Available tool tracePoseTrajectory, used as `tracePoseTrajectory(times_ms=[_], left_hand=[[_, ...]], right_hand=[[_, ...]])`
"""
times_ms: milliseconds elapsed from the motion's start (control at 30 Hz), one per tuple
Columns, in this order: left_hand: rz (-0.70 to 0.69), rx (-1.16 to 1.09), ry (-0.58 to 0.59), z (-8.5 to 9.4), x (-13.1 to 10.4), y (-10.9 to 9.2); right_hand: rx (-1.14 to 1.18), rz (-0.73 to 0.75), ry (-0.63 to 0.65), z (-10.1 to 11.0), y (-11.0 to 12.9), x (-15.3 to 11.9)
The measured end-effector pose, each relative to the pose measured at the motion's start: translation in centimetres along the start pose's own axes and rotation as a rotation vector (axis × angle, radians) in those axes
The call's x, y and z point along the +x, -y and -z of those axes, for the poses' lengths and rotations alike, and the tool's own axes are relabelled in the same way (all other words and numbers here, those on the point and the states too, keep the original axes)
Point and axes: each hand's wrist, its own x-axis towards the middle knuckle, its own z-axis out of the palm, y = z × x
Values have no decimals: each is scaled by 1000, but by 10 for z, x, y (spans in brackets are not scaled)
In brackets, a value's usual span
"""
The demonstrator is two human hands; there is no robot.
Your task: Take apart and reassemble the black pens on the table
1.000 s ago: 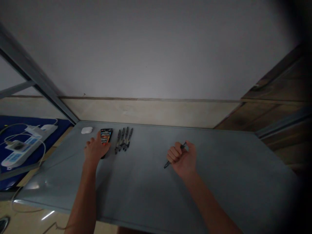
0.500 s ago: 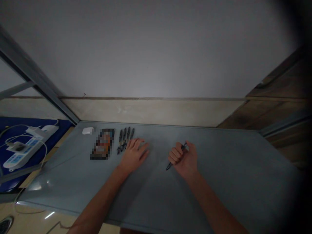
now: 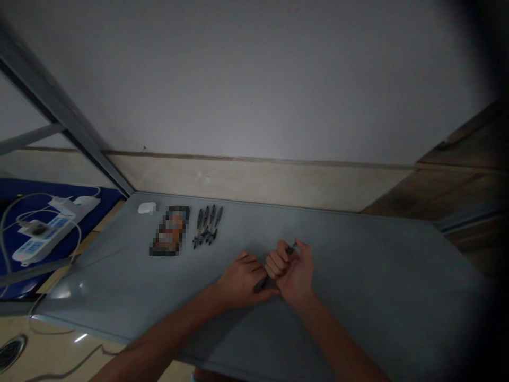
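Black pen point(image 3: 292, 248): gripped in right hand point(image 3: 292, 271), with half-curled left hand point(image 3: 243, 281) alongside; couldn't tell its hold; probably needed steadiness.

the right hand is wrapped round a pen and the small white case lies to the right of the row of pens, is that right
Not quite: the head view shows the small white case to the left of the row of pens. The right hand is indeed wrapped round a pen.

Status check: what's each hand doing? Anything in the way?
Right hand closed around a pen. Left hand at its lower end, grip unclear. Nothing visibly blocking; phone and four other pens lie leftward.
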Motion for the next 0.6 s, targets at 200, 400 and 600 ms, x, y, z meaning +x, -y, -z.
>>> tracePoseTrajectory(times_ms=[200,400,600], left_hand=[[8,-2,0,1,0,0],[19,-15,-13,-1,1,-1],[19,-19,5,0,0,-1]], right_hand=[[1,-27,-23,0,-3,0],[-14,17,-49,1,-6,0],[-48,39,-54,-1,-8,0]])
